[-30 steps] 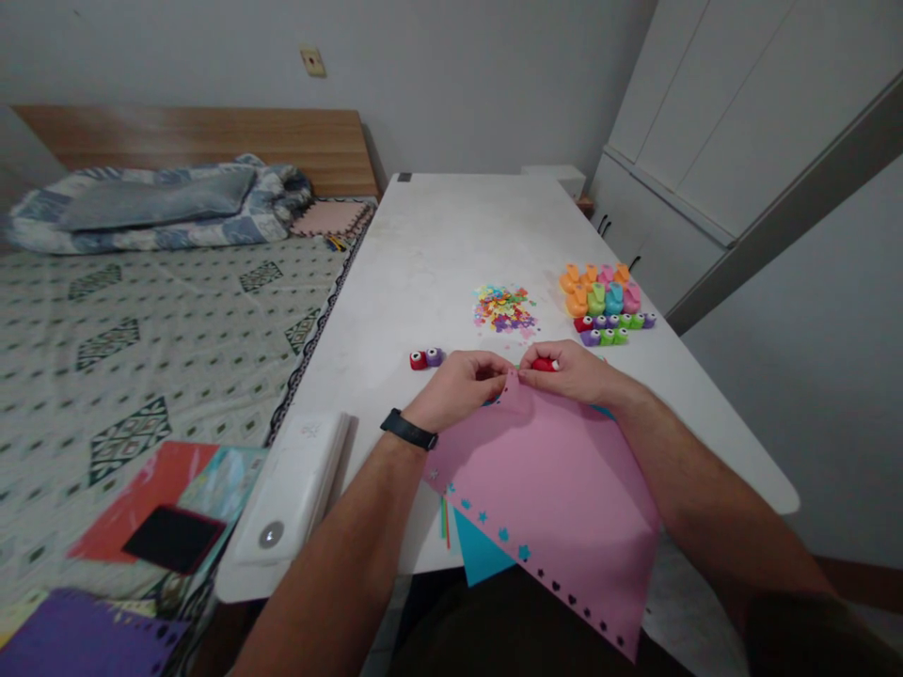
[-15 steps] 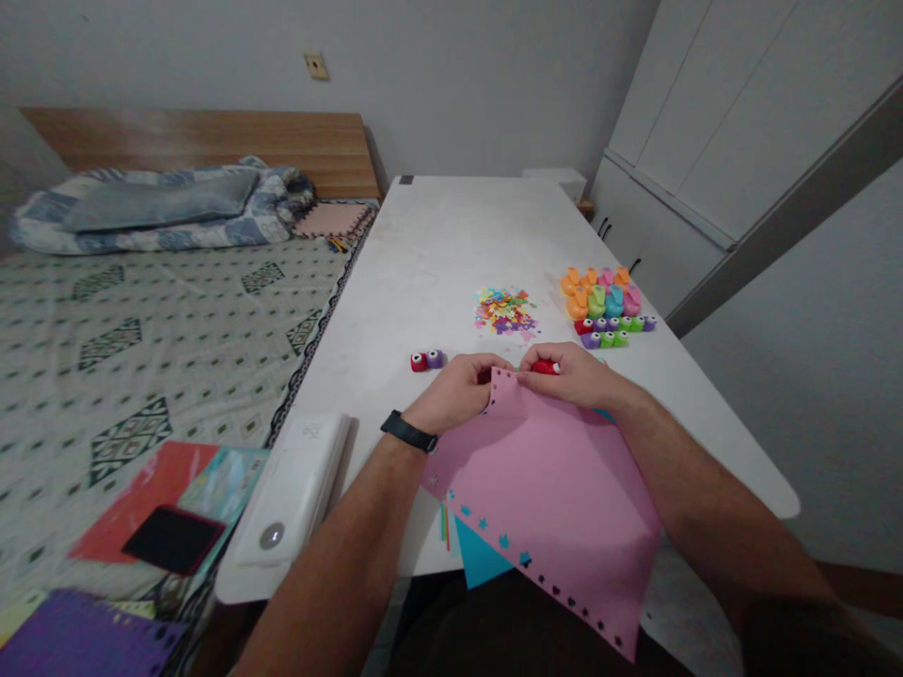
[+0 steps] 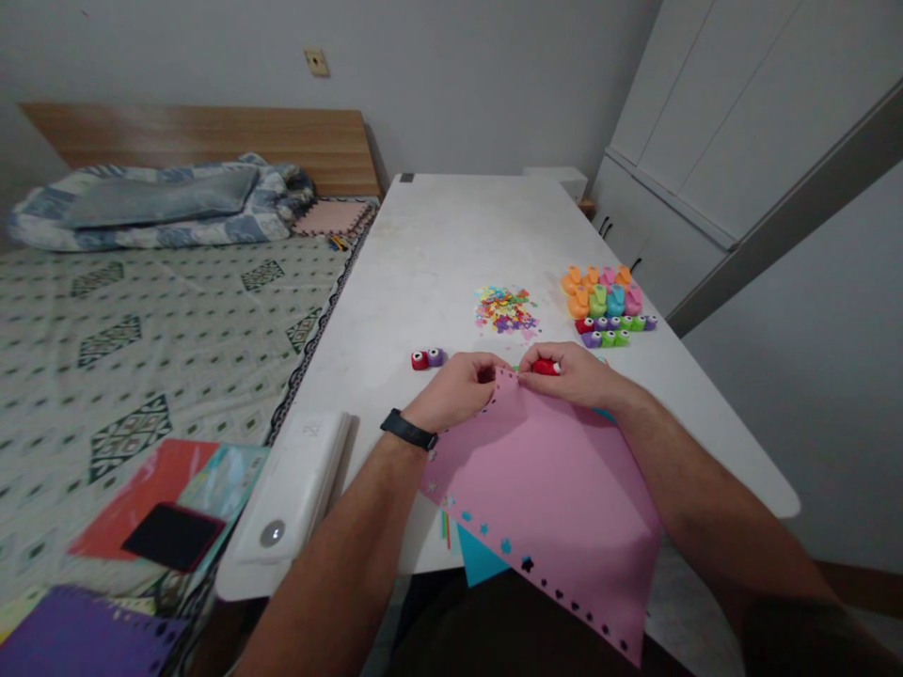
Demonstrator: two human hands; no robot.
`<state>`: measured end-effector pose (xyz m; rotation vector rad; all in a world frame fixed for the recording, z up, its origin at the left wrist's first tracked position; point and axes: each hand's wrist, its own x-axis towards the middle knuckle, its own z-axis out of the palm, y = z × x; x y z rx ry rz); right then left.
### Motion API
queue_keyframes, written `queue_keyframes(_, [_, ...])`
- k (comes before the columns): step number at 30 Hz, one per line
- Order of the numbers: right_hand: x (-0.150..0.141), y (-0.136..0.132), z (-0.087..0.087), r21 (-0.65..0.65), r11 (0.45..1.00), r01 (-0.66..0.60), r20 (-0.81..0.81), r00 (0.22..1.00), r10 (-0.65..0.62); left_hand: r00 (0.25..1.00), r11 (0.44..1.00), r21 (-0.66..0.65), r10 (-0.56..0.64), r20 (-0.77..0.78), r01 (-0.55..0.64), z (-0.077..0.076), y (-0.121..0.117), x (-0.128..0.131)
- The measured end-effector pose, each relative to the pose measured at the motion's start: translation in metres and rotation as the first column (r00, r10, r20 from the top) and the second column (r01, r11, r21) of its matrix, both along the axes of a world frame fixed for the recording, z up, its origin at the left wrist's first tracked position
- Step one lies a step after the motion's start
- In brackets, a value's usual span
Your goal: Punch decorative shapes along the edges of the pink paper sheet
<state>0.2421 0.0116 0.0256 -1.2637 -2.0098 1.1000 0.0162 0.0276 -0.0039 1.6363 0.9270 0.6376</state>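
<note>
A sheet of pink paper [image 3: 550, 470] lies tilted in front of me, with small shapes punched along its lower-left edge and near its far corner. My left hand [image 3: 458, 385] pinches its far-left edge close to that corner; the fingertips are partly hidden. In my right hand [image 3: 578, 374] is a small red craft punch [image 3: 545, 366], held at the sheet's far edge, the thumb near the paper. Whether the edge sits inside the punch's slot, I cannot tell. Blue paper [image 3: 481, 557] shows beneath the pink sheet.
Beyond my hands lies a pile of colourful paper cutouts [image 3: 506, 310]. Two small punches [image 3: 427, 358] stand to the left, rows of others [image 3: 605, 306] to the right. A white laminator-like device [image 3: 293, 498] rests at the table's left edge, beside a bed [image 3: 212, 329].
My left fingers have slid off the corner, which first stood up and now lies flatter. The pink sheet has shifted slightly; my right hand stays nearly still with the red punch.
</note>
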Motion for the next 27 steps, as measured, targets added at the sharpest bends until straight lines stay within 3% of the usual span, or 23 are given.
queue_keyframes(27, [-0.003,-0.003,-0.010,0.000,1.000,0.031,-0.026,0.999,-0.031,1.000,1.000,-0.027,-0.003,-0.027,0.002,0.005,-0.004,0.003])
